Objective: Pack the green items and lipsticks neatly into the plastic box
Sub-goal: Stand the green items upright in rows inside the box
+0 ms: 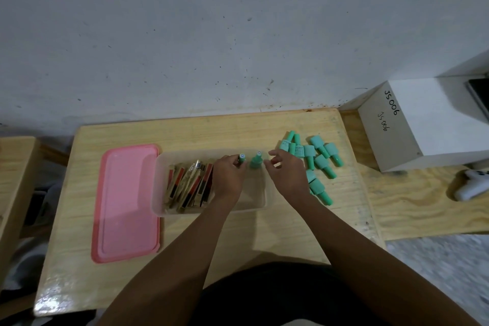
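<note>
A clear plastic box (260, 202) sits mid-table. Several gold and red lipsticks (189, 182) lean together in its left half. My left hand (229, 178) is inside the box, fingers closed on an upright green bottle (241, 158) near the far wall. A second green bottle (256, 161) stands upright just right of it, untouched. My right hand (287, 173) hovers over the box's right end with fingers spread and nothing in them. Several more green bottles (316, 159) lie scattered on the table right of the box.
A pink lid (124, 204) lies flat left of the box. A white box marked JS006 (423, 122) stands at the back right, with a white controller (472, 184) on the right board. The wall runs along the table's far edge.
</note>
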The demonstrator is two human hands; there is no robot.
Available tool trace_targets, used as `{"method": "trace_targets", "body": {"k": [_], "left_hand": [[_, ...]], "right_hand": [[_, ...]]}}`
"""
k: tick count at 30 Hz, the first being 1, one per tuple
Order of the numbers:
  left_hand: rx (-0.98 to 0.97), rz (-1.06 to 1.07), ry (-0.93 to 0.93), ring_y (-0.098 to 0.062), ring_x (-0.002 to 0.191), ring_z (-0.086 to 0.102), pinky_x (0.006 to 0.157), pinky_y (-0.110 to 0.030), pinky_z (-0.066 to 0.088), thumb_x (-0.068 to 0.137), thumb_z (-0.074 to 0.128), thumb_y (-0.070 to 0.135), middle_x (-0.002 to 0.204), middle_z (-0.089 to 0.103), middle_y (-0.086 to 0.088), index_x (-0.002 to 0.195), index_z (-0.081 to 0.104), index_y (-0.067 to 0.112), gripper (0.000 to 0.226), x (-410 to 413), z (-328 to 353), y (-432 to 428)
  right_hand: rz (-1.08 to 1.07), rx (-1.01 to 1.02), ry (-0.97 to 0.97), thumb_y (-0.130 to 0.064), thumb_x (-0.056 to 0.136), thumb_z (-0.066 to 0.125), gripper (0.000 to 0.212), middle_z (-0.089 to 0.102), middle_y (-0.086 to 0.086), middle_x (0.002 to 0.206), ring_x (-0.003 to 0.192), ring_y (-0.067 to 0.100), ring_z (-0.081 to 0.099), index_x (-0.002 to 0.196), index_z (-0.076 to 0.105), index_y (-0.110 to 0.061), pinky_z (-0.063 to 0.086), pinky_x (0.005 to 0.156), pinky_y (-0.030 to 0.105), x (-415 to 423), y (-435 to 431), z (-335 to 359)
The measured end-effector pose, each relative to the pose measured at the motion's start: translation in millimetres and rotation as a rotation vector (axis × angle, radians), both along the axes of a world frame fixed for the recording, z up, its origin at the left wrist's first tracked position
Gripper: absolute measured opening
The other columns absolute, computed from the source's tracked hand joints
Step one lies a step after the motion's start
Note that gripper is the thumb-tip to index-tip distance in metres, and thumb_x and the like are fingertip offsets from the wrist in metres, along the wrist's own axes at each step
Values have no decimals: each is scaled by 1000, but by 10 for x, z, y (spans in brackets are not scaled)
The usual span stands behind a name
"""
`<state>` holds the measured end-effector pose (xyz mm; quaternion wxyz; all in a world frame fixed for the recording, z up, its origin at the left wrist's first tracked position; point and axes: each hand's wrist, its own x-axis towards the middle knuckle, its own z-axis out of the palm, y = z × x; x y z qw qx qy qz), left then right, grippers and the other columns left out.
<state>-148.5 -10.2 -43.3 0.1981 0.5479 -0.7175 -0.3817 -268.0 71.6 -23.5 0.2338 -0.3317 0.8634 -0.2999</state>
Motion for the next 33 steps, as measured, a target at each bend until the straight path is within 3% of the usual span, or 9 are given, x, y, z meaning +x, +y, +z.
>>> {"method": "trace_targets", "body": {"k": [9, 13, 24, 29, 33], "left_hand": [[66, 56, 99, -17, 77, 65, 67, -29, 52, 82, 71, 17, 86, 72, -8, 96, 74, 6, 18, -39, 12, 38], [139, 178, 103, -11, 79, 59, 65, -18, 41, 82, 72, 19, 94, 70, -5, 103, 69, 6, 26, -73, 45, 71], [119, 151, 96, -15, 85, 65, 72, -23, 47, 81, 73, 19, 94, 71, -4, 102, 71, 8, 24, -71, -22, 24], [133, 168, 93, -16, 87, 65, 71, -24, 47, 81, 72, 22, 97, 72, -4, 105, 70, 10, 27, -75, 1, 29], [83, 182, 47, -18, 83, 63, 62, -23, 39, 79, 74, 30, 89, 68, -1, 102, 64, 14, 29, -24, 78, 47]], "right_hand": [[-21, -26, -4, -31, 89, 68, 32, 71, -2, 99, 82, 11, 65, 119, 66, -19, 56, 80, 35, 5, -22, -23], [25, -10, -39, -29, 90, 67, 39, 69, -6, 100, 77, 7, 64, 128, 61, -20, 56, 75, 29, -8, 8, -3], [54, -27, -15, -27, 91, 66, 40, 68, -4, 104, 82, 11, 66, 130, 61, -19, 56, 83, 36, -34, -17, -16], [86, -39, -38, -27, 92, 66, 40, 68, -2, 108, 84, 12, 65, 131, 60, -18, 55, 85, 33, -69, -21, -22], [76, -23, -28, -34, 93, 63, 39, 67, -4, 113, 84, 6, 62, 130, 61, -21, 52, 81, 26, -162, 74, 25]]}}
